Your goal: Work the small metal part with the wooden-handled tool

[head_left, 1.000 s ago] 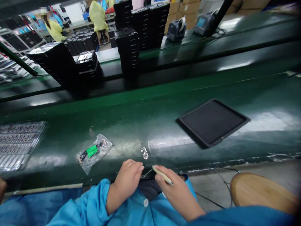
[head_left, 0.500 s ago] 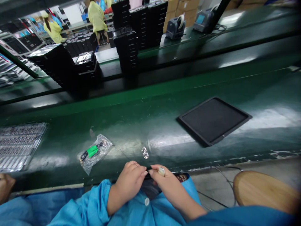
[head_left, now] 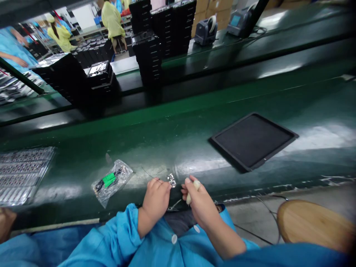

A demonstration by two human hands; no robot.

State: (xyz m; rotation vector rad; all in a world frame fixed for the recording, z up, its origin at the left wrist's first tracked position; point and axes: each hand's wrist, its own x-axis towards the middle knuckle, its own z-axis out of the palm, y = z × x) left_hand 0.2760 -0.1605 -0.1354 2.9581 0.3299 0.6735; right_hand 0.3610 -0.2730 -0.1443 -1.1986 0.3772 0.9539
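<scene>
A: What's in the right hand (head_left: 200, 201)?

B: A pale pen-shaped tool (head_left: 189, 196). The fingers (head_left: 194, 187) are clenched around it, and its tip points down toward the blue sleeve (head_left: 125, 230).

A: And the left hand (head_left: 155, 202)?

B: It's resting at the edge of the tabletop (head_left: 167, 142), with the fingers (head_left: 164, 188) loosely curled. A thin dark wire (head_left: 150, 174) runs out just past them. I can't tell whether they're pinching it.

A: Where's the small part?

B: The small shiny part (head_left: 171, 180) lies on the tabletop between the two hands, just beside the left fingertips and not quite touching them.

A: What else is close by?

B: To the left, there's a clear plastic bag (head_left: 111, 183) with a green label inside, and beyond it a stack of silver blister trays (head_left: 23, 176). To the right, a black rimmed tray (head_left: 251, 142) sits on the tabletop, and a round wooden stool (head_left: 314, 222) stands on the floor past the edge.

A: And farther off?

B: Stacks of black cases (head_left: 147, 55) stand on a second bench, with a co-worker in a yellow smock (head_left: 112, 20) seated behind them.
</scene>
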